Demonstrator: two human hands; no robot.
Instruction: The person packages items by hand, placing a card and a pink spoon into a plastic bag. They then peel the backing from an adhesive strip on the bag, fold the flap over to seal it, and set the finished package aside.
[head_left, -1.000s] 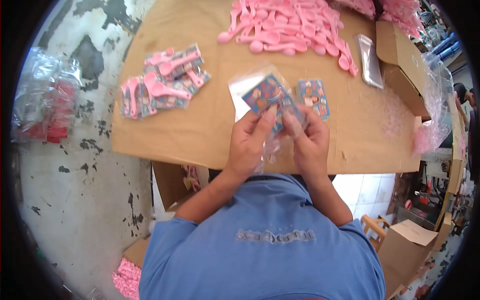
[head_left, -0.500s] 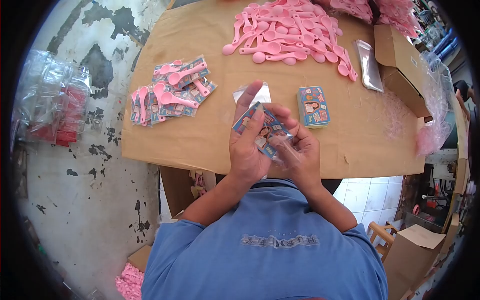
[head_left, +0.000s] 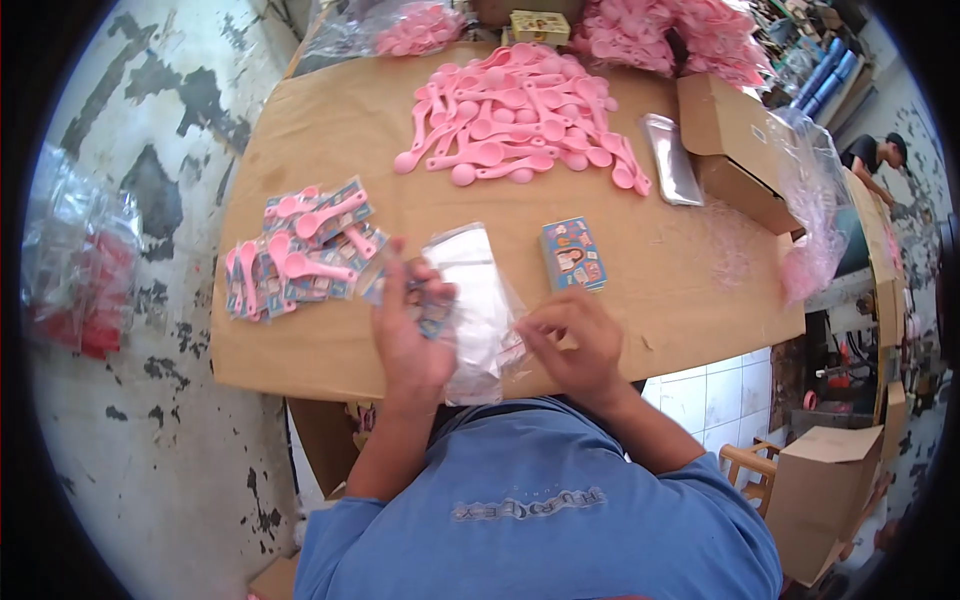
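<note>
While the left hand point(head_left: 408, 335) grips the clear bag point(head_left: 470, 300) with its card, the right hand point(head_left: 572, 345) should pinch its edge flat, probably.

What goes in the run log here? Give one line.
left hand: holds card in clear bag | right hand: on bag edge | card stack: beside | pink spoons: far pile

Bare cardboard point(head_left: 660, 270) beside card stack point(head_left: 573, 254)
</note>
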